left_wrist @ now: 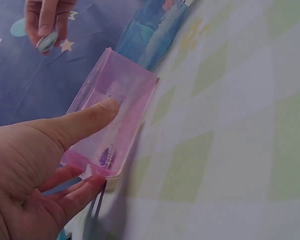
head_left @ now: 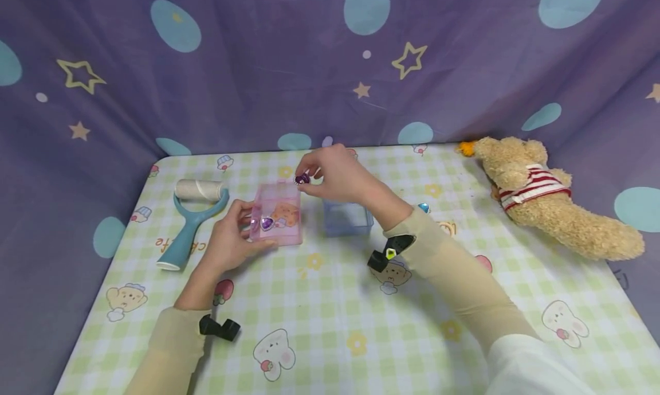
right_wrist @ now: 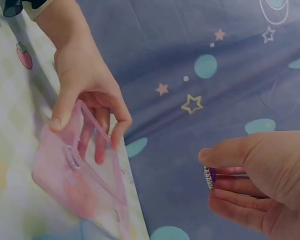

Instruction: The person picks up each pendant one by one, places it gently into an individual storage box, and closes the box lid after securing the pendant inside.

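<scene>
My left hand (head_left: pixel 233 234) grips the near-left edge of a clear pink plastic case (head_left: pixel 277 214), thumb on top and fingers beneath; the case (left_wrist: pixel 112 115) lies tilted on the table. A purple heart gem (head_left: pixel 266 223) sits on the case near my thumb (left_wrist: pixel 85 120). Just above the case's far edge, my right hand (head_left: pixel 330 174) pinches a small dark purple gem (head_left: pixel 302 179) between thumb and fingers; the wrist view shows the gem (right_wrist: pixel 210 177) with a sparkly rim. The pink case (right_wrist: pixel 80 185) appears there held by the left hand (right_wrist: pixel 85 95).
A clear blue box (head_left: pixel 347 217) stands right of the pink case, with a small blue gem (head_left: pixel 424 207) beyond my right wrist. A lint roller (head_left: pixel 193 211) with a teal handle lies at the left. A plush bear (head_left: pixel 546 200) lies at the right. A checked tablecloth (head_left: pixel 335 303) covers the table.
</scene>
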A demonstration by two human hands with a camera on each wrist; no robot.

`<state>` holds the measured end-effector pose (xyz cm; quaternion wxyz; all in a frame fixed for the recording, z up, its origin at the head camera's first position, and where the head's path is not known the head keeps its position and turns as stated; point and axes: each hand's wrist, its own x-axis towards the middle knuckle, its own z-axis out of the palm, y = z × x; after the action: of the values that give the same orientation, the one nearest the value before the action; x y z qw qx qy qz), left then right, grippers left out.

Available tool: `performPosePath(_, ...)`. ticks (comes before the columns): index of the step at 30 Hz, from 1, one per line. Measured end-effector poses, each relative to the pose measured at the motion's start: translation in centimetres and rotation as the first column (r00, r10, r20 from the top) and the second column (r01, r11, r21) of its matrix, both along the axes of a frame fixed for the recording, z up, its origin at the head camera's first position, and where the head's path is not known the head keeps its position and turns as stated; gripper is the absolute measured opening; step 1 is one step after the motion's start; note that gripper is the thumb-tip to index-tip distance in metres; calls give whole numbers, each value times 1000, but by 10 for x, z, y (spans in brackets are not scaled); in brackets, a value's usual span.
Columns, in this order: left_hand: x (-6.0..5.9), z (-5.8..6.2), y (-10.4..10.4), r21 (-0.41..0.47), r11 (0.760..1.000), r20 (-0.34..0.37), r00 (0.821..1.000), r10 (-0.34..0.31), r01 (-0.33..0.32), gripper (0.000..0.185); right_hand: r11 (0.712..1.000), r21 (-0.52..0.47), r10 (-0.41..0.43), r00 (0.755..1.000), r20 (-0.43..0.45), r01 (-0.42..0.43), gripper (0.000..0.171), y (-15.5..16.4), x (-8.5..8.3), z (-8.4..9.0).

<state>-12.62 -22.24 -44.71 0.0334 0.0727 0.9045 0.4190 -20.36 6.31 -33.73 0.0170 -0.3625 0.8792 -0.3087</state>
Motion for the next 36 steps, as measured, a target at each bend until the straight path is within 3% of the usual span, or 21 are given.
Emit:
performPosePath(6, 0, 0, 0, 14, 1000, 2, 1000, -9, 9, 92, 998, 21, 52, 999, 1, -52, 17, -18, 1, -5)
performPosePath(18, 1, 1, 0, 9, 1000, -12, 1000, -20, 20, 92, 975, 113, 191, 981, -13, -189, 17, -50, 5, -32)
performPosePath(27, 2, 0, 0, 24, 999, -26, 999, -27, 28, 90, 935, 216, 290, 957, -9, -281, 10, -71, 7, -47)
performPosePath(36, 1, -2, -1, 18, 999, -22, 999, -29, 30, 91, 872, 358, 356, 934, 1, -333, 10, -82, 0, -60)
